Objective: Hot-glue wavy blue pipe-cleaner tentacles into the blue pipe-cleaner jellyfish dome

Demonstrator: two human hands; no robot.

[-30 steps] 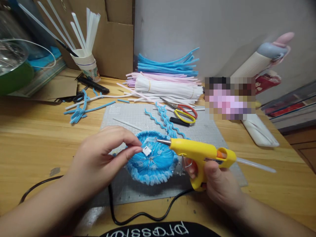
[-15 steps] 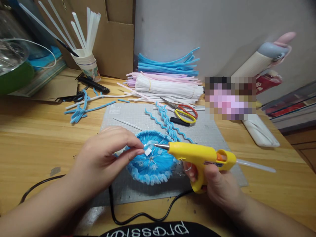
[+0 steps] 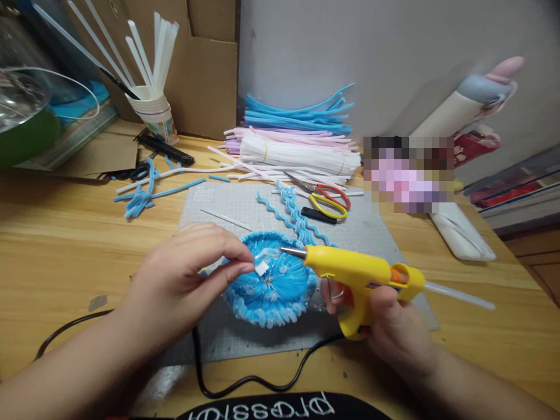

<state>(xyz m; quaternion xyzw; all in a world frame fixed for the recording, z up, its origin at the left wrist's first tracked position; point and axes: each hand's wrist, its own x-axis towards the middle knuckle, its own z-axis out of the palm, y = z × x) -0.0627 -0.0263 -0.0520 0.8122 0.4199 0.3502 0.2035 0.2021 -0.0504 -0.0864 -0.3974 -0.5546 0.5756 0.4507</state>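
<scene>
My right hand [image 3: 394, 318] is wrapped round a yellow hot glue gun [image 3: 350, 265], its metal nozzle pointing left and a clear glue stick [image 3: 459, 294] jutting from its back. Between thumb and forefinger, my left hand [image 3: 192, 268] pinches a small white piece [image 3: 262, 268] with a translucent strip [image 3: 268, 253] by it; its exact kind is unclear. Below both hands lies a round, ruffle-edged blue piece of fuzzy pipe cleaners [image 3: 271, 297] with small clear beads or glue blobs on it. The nozzle tip is just right of the strip, slightly apart from the white piece.
A grey cutting mat [image 3: 236, 341] lies on the wooden table [image 3: 79, 251]. Wavy blue pipe cleaners [image 3: 297, 213] and scissors [image 3: 330, 201] are behind the blue piece. Bundled pipe cleaners [image 3: 297, 154] and a cup of glue sticks [image 3: 151, 114] stand farther back. A black cord [image 3: 258, 382] runs in front.
My right hand has drawn the glue gun slightly to the right, so its nozzle is farther from the white piece. My left hand has barely moved.
</scene>
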